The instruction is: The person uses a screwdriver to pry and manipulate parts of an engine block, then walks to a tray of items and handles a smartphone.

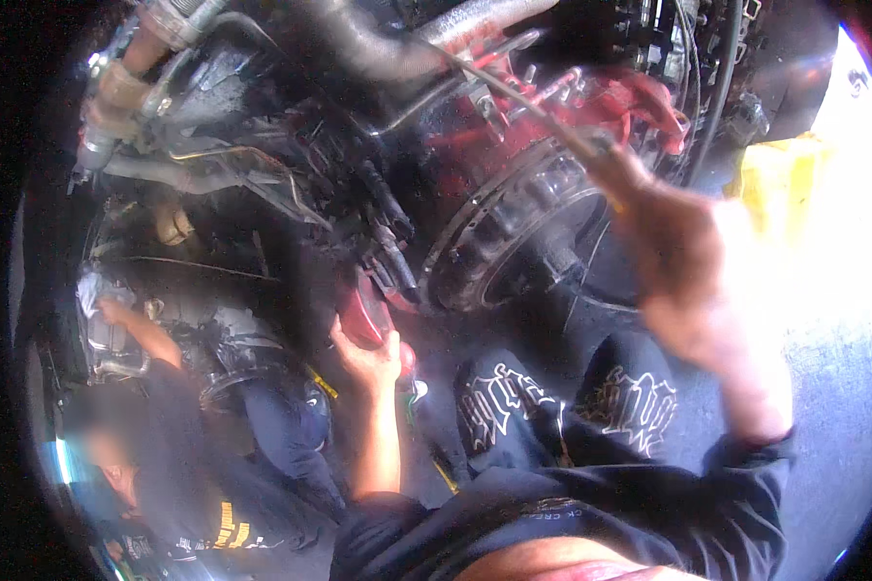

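My right hand, raised and smeared by motion, is closed around one end of a long thin metal bar. The bar slants up and left across a red metal housing; whether its tip touches anything is too blurred to tell. Below the bar sits a large round dark metal assembly with a ribbed rim and a shaft at its centre. Lower and to the left, my left hand grips a red rounded part from beneath, thumb and fingers on either side. Dark machinery hides its upper end.
A co-worker crouches at the left, one hand on a pale cloth. Pipes and hoses crowd the upper left. A yellow container stands on the bright right side. My bent knees are below the round assembly.
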Available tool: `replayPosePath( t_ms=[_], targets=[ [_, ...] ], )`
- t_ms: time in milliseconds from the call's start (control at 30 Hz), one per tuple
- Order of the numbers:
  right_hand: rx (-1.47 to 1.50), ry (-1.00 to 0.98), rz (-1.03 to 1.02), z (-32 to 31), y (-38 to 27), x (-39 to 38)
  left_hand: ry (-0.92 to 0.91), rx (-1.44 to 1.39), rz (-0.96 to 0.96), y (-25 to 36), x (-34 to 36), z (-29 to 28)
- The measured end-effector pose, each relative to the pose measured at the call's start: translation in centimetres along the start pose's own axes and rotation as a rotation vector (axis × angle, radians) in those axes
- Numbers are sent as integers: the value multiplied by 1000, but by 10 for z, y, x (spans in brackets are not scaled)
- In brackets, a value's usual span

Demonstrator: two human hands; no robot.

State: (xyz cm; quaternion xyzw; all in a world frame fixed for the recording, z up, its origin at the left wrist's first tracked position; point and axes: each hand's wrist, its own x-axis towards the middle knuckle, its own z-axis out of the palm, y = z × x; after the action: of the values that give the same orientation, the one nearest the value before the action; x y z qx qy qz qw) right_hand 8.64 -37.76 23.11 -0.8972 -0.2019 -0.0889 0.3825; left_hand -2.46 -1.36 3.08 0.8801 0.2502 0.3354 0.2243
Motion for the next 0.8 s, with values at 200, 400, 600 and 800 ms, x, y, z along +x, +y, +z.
replayPosePath(
  t_ms=[200,400,600,800],
  targets=[
    [70,109,60,56,6,-20,31,-11,89,-12,0,7],
    [239,206,94,125,41,-8,23,-208,25,-2,6,20],
    [225,189,45,117,43,-14,70,-246,94,-25,14,26],
    [279,141,141,80,27,-20,29,-94,-57,-12,12,24]
  ],
)
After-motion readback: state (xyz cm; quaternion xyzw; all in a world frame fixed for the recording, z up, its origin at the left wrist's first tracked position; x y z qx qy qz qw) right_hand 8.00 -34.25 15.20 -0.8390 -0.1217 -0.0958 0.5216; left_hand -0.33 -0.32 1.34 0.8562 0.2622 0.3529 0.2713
